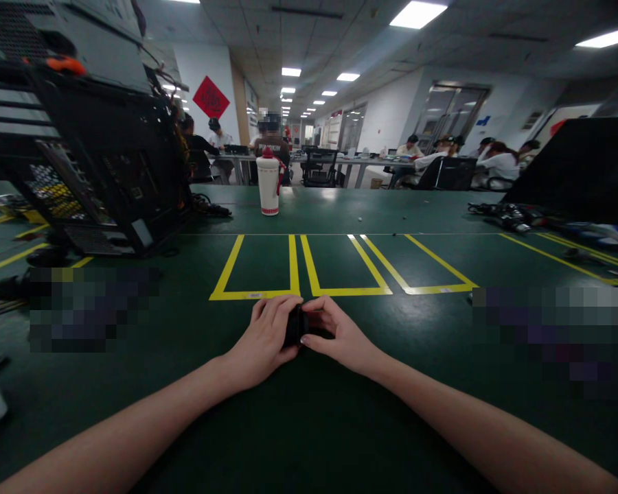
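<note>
Got my left hand (262,343) curled round a black thing (294,328), right hand (353,343) fingertips at its side; any move needs even pressure.

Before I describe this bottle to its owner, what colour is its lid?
The bottle's lid is red, clearest in the head view.

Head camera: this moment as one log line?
left hand: around black object; right hand: fingers at its side; white tumbler: upright beyond yellow tape
</note>
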The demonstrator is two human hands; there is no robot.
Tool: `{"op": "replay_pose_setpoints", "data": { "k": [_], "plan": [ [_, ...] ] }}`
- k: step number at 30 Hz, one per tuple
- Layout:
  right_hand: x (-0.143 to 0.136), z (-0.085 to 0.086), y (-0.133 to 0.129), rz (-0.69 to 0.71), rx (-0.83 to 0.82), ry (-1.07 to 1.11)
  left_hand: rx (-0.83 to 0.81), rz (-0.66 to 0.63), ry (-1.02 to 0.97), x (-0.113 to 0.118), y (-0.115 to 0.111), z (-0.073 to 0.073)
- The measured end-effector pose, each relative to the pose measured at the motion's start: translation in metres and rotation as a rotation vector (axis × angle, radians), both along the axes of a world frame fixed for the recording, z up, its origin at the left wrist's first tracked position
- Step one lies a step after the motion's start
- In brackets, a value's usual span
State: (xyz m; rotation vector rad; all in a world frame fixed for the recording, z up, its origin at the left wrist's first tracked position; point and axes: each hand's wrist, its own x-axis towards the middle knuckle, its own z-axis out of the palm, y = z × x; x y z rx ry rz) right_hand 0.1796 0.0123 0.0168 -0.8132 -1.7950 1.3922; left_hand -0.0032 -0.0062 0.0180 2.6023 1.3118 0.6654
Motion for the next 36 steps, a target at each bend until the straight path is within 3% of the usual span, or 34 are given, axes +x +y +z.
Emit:
{"op": "replay_pose_setpoints", "data": {
  "k": [29, 36],
  "plan": [
    [-0.0004, -0.0024, 0.0027, -0.006, -0.013, 0.029, 0.016, 0.003, 0.000, 0.0012, -0.0006, 0.0007],
    [-0.0001, 0.0002, -0.0032, 0.016, 0.078, 0.056, 0.018, -0.004, 0.000, 0.0011, -0.0003, 0.0011]
  ]
}}
